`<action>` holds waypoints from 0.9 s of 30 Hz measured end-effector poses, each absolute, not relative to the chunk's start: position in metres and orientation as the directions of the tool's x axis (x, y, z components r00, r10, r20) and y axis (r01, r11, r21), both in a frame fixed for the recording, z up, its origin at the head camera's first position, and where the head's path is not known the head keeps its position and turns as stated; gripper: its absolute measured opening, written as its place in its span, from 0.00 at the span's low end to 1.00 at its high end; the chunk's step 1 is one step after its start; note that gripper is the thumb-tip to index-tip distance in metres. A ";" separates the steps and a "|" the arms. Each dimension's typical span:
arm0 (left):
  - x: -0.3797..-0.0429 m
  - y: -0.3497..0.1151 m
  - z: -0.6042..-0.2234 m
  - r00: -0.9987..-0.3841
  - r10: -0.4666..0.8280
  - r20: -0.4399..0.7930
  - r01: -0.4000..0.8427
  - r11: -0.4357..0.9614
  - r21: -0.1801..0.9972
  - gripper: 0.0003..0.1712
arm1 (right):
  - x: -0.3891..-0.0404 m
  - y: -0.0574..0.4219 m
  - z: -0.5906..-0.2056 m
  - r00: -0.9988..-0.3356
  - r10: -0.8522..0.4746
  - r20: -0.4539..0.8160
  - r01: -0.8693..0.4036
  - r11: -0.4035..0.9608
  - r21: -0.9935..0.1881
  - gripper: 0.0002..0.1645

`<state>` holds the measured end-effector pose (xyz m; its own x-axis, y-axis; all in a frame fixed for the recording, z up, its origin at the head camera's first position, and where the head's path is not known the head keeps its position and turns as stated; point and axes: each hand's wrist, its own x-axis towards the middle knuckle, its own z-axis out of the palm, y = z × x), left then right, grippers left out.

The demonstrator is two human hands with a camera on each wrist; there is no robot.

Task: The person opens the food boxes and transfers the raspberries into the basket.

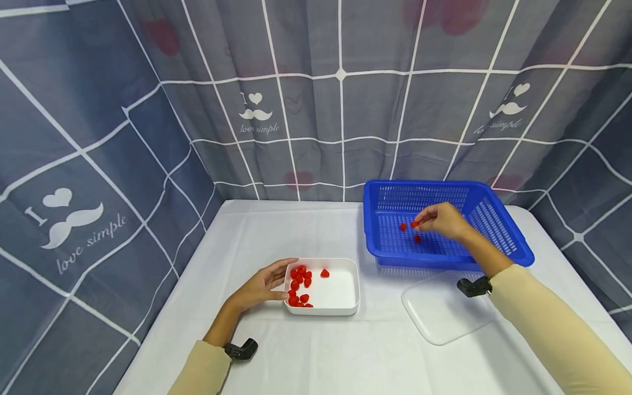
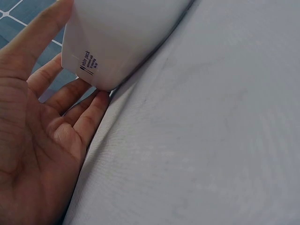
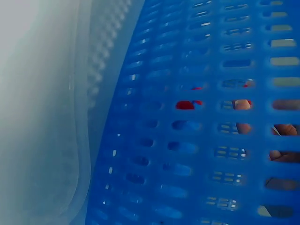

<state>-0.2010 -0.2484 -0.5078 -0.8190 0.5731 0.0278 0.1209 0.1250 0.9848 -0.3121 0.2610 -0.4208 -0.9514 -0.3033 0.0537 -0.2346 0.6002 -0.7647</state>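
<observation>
On the left, a white plastic box (image 1: 323, 311) holds several red raspberries (image 1: 294, 285) bunched at its left end, with one raspberry (image 1: 324, 273) lying apart. My left hand (image 1: 258, 286) holds the box's left end, thumb at the near corner and fingers along the far side. Printed letters mark the box wall (image 2: 117, 42) in the left wrist view. Over the blue basket (image 1: 444, 260), my right hand (image 1: 446, 220) pinches a raspberry (image 1: 414, 224) between thumb and fingertips. Two more raspberries lie on the basket floor, one (image 1: 403, 226) left of the hand and one (image 1: 417, 239) below it.
A clear lid (image 1: 439, 312) lies on the white tablecloth (image 1: 306, 356) in front of the basket, beneath my right forearm. Grey checked curtains (image 1: 316, 109) close off the back and both sides. Through the basket's slotted wall (image 3: 154, 140), the right wrist view shows bits of red and fingers.
</observation>
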 end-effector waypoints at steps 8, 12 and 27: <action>-0.201 -0.248 -0.510 -0.818 0.574 0.039 0.132 0.121 0.984 0.48 | -0.321 0.256 -0.432 -0.939 -0.344 0.010 -0.250 0.662 -0.707 0.09; -0.202 -0.249 -0.511 -0.815 0.578 0.045 0.136 0.116 0.984 0.48 | -0.322 0.252 -0.432 -0.920 -0.390 -0.020 -0.266 0.663 -0.699 0.07; -0.201 -0.250 -0.509 -0.811 0.584 0.043 0.132 0.111 0.985 0.48 | -0.332 0.235 -0.441 -0.851 -0.523 -0.039 -0.414 0.716 -0.562 0.08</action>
